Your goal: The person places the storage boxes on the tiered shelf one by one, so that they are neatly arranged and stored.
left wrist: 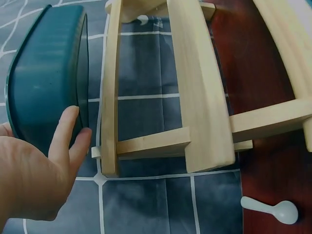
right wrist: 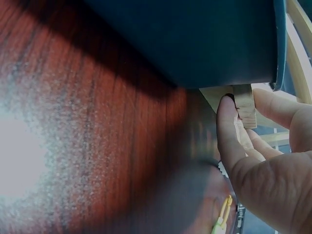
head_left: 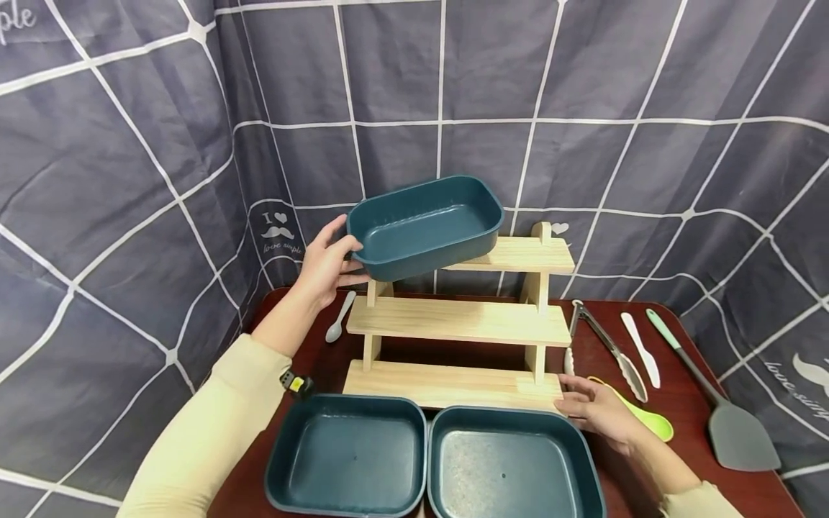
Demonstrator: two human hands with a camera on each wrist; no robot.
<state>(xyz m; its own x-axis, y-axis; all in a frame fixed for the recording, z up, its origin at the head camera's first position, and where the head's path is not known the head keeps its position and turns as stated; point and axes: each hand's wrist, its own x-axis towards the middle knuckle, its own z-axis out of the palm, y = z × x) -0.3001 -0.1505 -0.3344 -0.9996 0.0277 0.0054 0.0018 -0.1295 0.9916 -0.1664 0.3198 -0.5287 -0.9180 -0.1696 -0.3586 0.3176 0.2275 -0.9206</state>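
Head view: left hand (head_left: 327, 265) at the left end of a raised blue bin (head_left: 430, 253), gripping it, thumb at the rim. Bin sits high, tilted, right end up, over the top plank of a three-tier wooden rack (head_left: 456, 318). Left wrist view: visible gap between the bin's near end and that plank; contact at the far end, cannot tell. Right hand (head_left: 602, 411) low on the opposite side; right wrist view shows fingers and thumb pinching the right end of the bottom plank (head_left: 447, 386). Two more blue bins, left one (head_left: 346, 460) and right one (head_left: 512, 467), side by side in front of the rack on a dark red table (head_left: 332, 367). White spoon (head_left: 337, 327) left of the rack. To its right: tongs (head_left: 607, 341), white knife (head_left: 641, 349), lime-green utensil (head_left: 655, 423) partly behind the right hand, grey turner (head_left: 741, 435) outermost. Grey checked cloth (head_left: 486, 79) behind.
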